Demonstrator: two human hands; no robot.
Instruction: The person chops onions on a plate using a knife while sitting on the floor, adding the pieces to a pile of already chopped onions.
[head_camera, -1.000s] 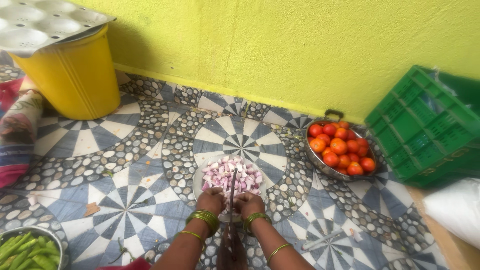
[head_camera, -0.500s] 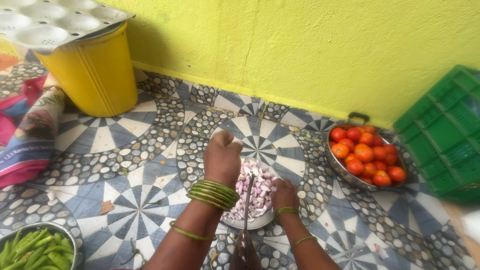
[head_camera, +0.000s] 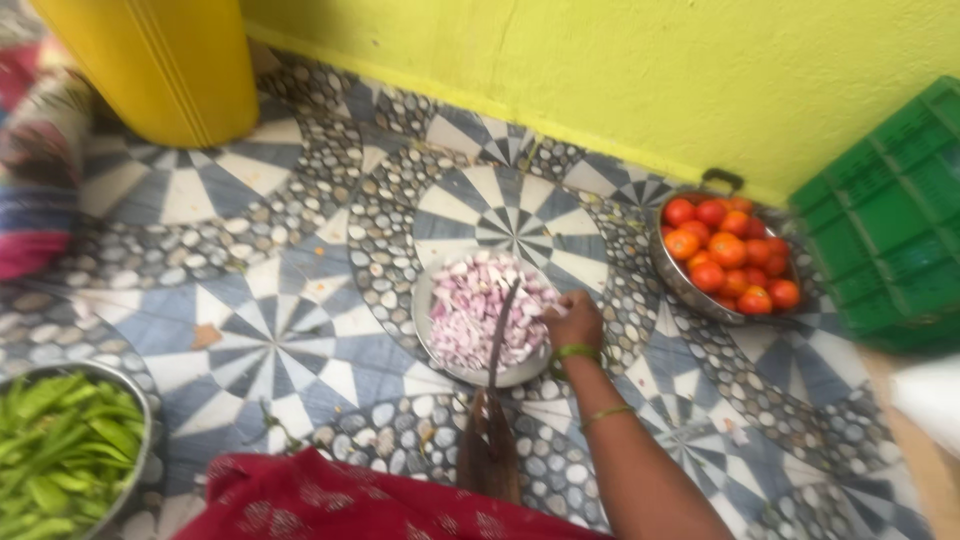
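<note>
The right hand (head_camera: 573, 322), fingers curled together, touches the plate (head_camera: 425, 318) of chopped onion (head_camera: 475, 310); right of it, a pan (head_camera: 672, 277) holds tomatoes (head_camera: 730, 255).

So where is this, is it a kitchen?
Probably a home cooking spot on the floor. A plate of chopped onion sits on the patterned tiles under an upright blade, the right hand touches the onion, and a pan of tomatoes waits nearby.

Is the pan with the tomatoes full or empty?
Full. The round metal pan by the yellow wall is heaped with red and orange tomatoes, piled up to its rim.
</note>
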